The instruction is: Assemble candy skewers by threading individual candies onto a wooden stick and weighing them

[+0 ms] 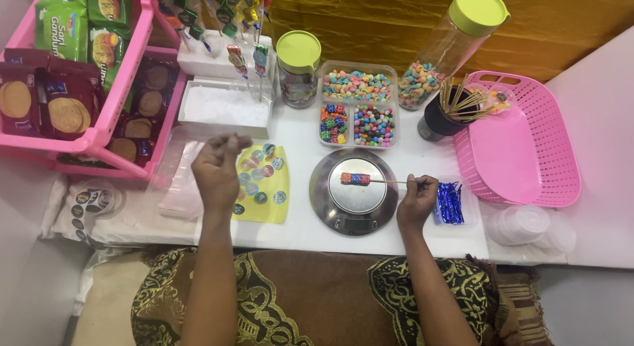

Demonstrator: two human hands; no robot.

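The right hand (417, 199) pinches a thin wooden skewer (388, 181) whose candy-threaded end (354, 179) lies over the round steel kitchen scale (355, 191). The left hand (216, 167), at nine o'clock from the scale, hovers with fingers curled closed above a yellow sticker sheet (267, 187). A divided candy tray (358, 103) sits at twelve o'clock, a pink basket (528, 148) at two o'clock.

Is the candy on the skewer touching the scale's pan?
Cannot tell. In the head view the candy lies over the scale pan, held by the right hand; looking straight down hides any gap.
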